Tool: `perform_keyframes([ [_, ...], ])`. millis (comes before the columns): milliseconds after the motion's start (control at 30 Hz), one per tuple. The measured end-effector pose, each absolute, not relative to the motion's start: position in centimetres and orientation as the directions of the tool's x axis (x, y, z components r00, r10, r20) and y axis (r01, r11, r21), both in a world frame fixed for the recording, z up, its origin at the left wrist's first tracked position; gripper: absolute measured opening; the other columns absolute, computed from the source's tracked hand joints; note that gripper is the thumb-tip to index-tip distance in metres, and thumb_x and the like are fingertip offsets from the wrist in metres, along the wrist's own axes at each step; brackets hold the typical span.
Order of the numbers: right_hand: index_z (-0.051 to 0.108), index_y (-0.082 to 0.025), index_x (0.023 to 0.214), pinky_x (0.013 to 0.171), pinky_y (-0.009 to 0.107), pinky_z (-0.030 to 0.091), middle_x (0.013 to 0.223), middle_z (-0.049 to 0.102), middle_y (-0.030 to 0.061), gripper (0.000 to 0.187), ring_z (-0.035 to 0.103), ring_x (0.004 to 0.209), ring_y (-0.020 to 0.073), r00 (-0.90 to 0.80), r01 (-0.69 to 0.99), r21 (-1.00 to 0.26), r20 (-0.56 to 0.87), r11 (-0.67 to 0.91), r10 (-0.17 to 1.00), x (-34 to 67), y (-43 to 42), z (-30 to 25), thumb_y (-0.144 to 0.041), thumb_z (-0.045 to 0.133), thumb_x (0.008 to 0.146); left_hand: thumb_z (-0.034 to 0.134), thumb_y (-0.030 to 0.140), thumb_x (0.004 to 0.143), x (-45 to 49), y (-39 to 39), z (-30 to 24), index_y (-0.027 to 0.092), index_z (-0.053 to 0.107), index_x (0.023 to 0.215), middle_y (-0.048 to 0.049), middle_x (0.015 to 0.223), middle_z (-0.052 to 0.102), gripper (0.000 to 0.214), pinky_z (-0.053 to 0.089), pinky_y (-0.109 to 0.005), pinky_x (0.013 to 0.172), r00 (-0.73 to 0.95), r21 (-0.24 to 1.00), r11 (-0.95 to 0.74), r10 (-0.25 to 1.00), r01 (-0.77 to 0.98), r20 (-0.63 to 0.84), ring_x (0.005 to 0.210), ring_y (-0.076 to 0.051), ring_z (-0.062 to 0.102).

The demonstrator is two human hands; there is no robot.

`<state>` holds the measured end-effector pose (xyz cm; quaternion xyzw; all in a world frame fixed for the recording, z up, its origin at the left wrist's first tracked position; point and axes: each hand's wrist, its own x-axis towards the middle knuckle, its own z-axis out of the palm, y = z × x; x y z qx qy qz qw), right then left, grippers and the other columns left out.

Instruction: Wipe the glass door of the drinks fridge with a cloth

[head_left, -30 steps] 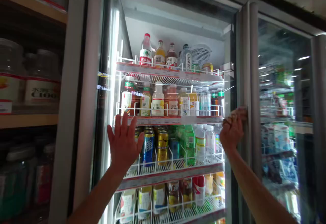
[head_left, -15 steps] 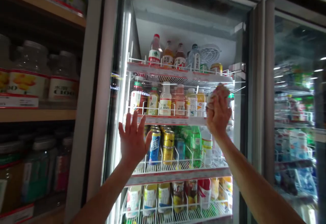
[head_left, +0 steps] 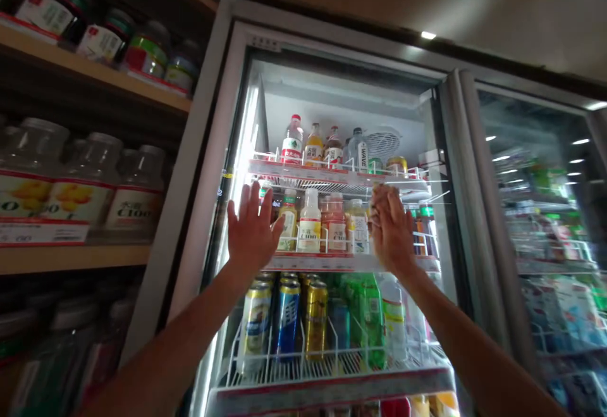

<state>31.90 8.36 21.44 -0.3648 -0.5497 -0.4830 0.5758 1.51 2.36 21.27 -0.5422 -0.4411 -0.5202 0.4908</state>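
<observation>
Right hand, clamped on a cloth, has swept nearer the finger-spread left hand, apparently wiping the glass door.

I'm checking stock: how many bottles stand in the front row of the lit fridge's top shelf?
4, left to right: red-capped bottle, orange bottle, dark red bottle, dark-capped WAVE bottle. More may be hidden behind them.

Wooden shelf: clear bottles above a price tag
Top rack: red-capped bottle, WAVE bottle to its right
Lower rack: blue can beside gold can, green bottle farther right
</observation>
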Motion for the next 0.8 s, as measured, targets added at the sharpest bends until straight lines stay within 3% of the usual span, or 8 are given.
perform_keyframes([
  [200, 0.046, -0.01, 0.129, 0.097, 0.056, 0.034, 0.133, 0.048, 0.0191, 0.049, 0.04, 0.127, 0.0294, 0.247, 0.945, -0.201, 0.955, 0.257, -0.161, 35.4, 9.0, 25.7, -0.026, 0.027, 0.086, 0.033, 0.041, 0.091, 1.6, 3.1, 21.2, 0.013, 0.035, 0.138, -0.0171, 0.147, 0.026, 0.055, 0.013, -0.053, 0.111, 0.099, -0.109, -0.108, -0.101, 0.988, 0.99, 0.139, -0.029, 0.018],
  [267, 0.043, -0.012, 0.132, 0.097, 0.052, 0.037, 0.136, 0.046, 0.0167, 0.049, 0.036, 0.13, 0.0282, 0.184, 0.954, -0.136, 0.97, 0.268, -0.162, 33.6, 8.8, 26.4, -0.026, 0.031, 0.087, 0.034, 0.041, 0.091, 1.6, 3.1, 21.0, 0.013, 0.035, 0.138, -0.0172, 0.147, 0.027, 0.055, 0.014, -0.053, 0.111, 0.1, -0.111, -0.104, -0.11, 0.988, 0.989, 0.139, -0.029, 0.018],
  [400, 0.043, -0.023, 0.133, 0.107, 0.047, 0.028, 0.14, 0.044, 0.0064, 0.046, 0.033, 0.133, 0.0211, -0.2, 0.922, 0.228, 0.972, 0.312, -0.122, 30.1, 8.2, 26.2, -0.027, 0.033, 0.089, 0.036, 0.042, 0.09, 1.4, 3.1, 21.2, 0.014, 0.037, 0.137, -0.0158, 0.147, 0.028, 0.054, 0.014, -0.052, 0.111, 0.097, -0.11, -0.111, -0.123, 0.988, 0.988, 0.139, -0.028, 0.02],
  [433, 0.046, -0.023, 0.131, 0.107, 0.049, 0.026, 0.139, 0.046, 0.0063, 0.044, 0.035, 0.132, 0.0215, -0.191, 0.922, 0.218, 0.975, 0.321, -0.115, 30.3, 8.1, 26.4, -0.028, 0.033, 0.089, 0.036, 0.042, 0.09, 1.4, 3.1, 21.3, 0.014, 0.037, 0.137, -0.0156, 0.147, 0.029, 0.054, 0.014, -0.052, 0.111, 0.098, -0.111, -0.112, -0.121, 0.987, 0.988, 0.139, -0.028, 0.02],
  [533, 0.05, -0.01, 0.127, 0.101, 0.058, 0.027, 0.136, 0.046, 0.0186, 0.048, 0.039, 0.128, 0.0298, 0.171, 0.939, -0.123, 0.977, 0.321, -0.125, 32.1, 7.9, 28.0, -0.028, 0.026, 0.089, 0.037, 0.041, 0.09, 1.4, 3.2, 21.2, 0.014, 0.037, 0.137, -0.016, 0.147, 0.029, 0.054, 0.013, -0.052, 0.111, 0.103, -0.116, -0.117, -0.112, 0.986, 0.988, 0.139, -0.028, 0.02],
  [600, 0.05, -0.003, 0.125, 0.099, 0.057, 0.03, 0.134, 0.045, 0.0238, 0.051, 0.037, 0.128, 0.0324, 0.305, 0.914, -0.25, 0.943, 0.32, -0.136, 31.9, 7.9, 29.3, -0.027, 0.024, 0.089, 0.038, 0.04, 0.09, 1.4, 3.2, 21.1, 0.014, 0.038, 0.136, -0.0168, 0.147, 0.029, 0.054, 0.013, -0.052, 0.111, 0.109, -0.122, -0.115, -0.116, 0.986, 0.987, 0.139, -0.029, 0.02],
  [700, 0.052, -0.018, 0.126, 0.104, 0.043, 0.033, 0.138, 0.046, 0.0081, 0.043, 0.034, 0.131, 0.0232, 0.107, 0.942, -0.06, 0.986, 0.329, -0.127, 28.3, 7.6, 29.8, -0.029, 0.034, 0.089, 0.037, 0.04, 0.09, 1.4, 3.1, 21.2, 0.012, 0.039, 0.135, -0.0184, 0.146, 0.03, 0.053, 0.016, -0.054, 0.11, 0.118, -0.13, -0.091, -0.131, 0.987, 0.984, 0.138, -0.03, 0.021],
  [800, 0.049, -0.027, 0.129, 0.109, 0.043, 0.029, 0.141, 0.044, -0.0003, 0.042, 0.031, 0.134, 0.0196, -0.286, 0.884, 0.314, 0.949, 0.347, -0.129, 25.0, 7.2, 29.7, -0.029, 0.036, 0.089, 0.037, 0.042, 0.089, 1.0, 2.6, 21.9, 0.012, 0.044, 0.131, -0.0187, 0.142, 0.037, 0.052, 0.023, -0.055, 0.107, 0.134, -0.141, -0.061, -0.115, 0.988, 0.984, 0.135, -0.032, 0.029],
])
